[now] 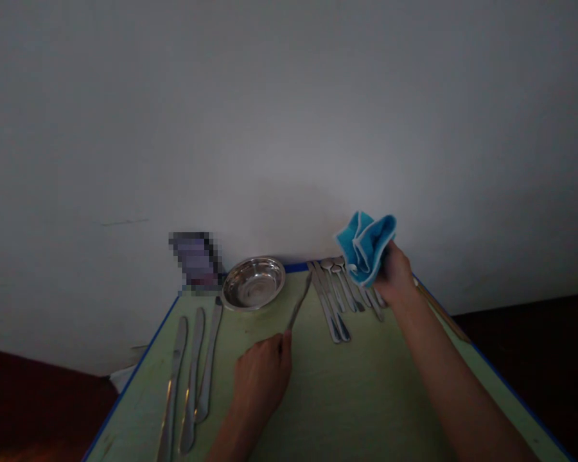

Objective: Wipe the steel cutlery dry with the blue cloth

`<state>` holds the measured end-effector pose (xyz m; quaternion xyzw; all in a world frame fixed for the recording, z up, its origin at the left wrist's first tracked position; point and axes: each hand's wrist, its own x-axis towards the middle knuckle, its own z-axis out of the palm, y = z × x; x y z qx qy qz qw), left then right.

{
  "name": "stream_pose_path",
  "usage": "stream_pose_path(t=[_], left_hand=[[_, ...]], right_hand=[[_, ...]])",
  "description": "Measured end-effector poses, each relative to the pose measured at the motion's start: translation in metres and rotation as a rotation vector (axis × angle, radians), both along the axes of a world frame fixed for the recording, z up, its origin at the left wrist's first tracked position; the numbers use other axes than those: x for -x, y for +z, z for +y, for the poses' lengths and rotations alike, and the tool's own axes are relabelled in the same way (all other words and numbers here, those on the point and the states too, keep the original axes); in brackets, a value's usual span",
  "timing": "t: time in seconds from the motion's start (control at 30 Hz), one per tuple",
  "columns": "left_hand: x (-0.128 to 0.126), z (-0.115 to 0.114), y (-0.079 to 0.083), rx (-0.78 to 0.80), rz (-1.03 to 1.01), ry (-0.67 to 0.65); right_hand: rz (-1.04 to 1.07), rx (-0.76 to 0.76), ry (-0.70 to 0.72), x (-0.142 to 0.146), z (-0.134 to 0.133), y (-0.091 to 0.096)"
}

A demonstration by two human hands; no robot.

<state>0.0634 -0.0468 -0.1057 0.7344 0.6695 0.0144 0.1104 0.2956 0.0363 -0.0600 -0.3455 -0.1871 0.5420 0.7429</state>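
My left hand (261, 378) is closed on the handle of a table knife (299, 301), whose blade points away toward the wall. My right hand (394, 276) is raised a little above the table and grips a bunched blue cloth (366, 245). Under and beside that hand lies a row of several spoons and knives (337, 292) at the far right of the table.
A light green table (347, 398) with a blue edge stands against a white wall. A steel bowl (253, 283) sits at the far middle. Three table knives (192, 372) lie side by side at the left. A blurred-out object (196, 260) stands in the far left corner.
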Motion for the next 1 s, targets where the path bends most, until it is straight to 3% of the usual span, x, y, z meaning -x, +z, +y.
stream_pose_path(t=[0.13, 0.27, 0.5, 0.7, 0.83, 0.87, 0.93, 1.0], left_hand=[[-0.006, 0.002, -0.012, 0.004, 0.044, 0.01], [-0.013, 0.002, -0.02, -0.001, 0.055, -0.009], [-0.026, 0.024, -0.013, 0.043, 0.116, -0.132], [-0.029, 0.034, -0.011, -0.029, 0.077, -0.227], [-0.005, 0.035, -0.027, -0.11, 0.012, -0.373], [0.003, 0.038, -0.032, -0.133, -0.042, -0.467], [0.015, 0.047, -0.041, -0.105, -0.103, -0.59], [0.019, 0.057, -0.048, -0.073, -0.115, -0.631]], right_hand=[[-0.04, 0.138, -0.001, 0.008, -0.003, -0.014], [-0.29, 0.163, 0.028, 0.013, -0.01, -0.043], [-0.399, 0.205, 0.006, 0.0, -0.027, -0.096], [-0.396, 0.206, -0.047, -0.005, -0.028, -0.107], [-0.337, 0.224, -0.034, -0.003, -0.027, -0.11], [-0.316, 0.231, -0.03, -0.002, -0.027, -0.11], [-0.275, 0.24, -0.032, -0.001, -0.026, -0.109], [-0.24, 0.243, -0.044, 0.0, -0.025, -0.108]])
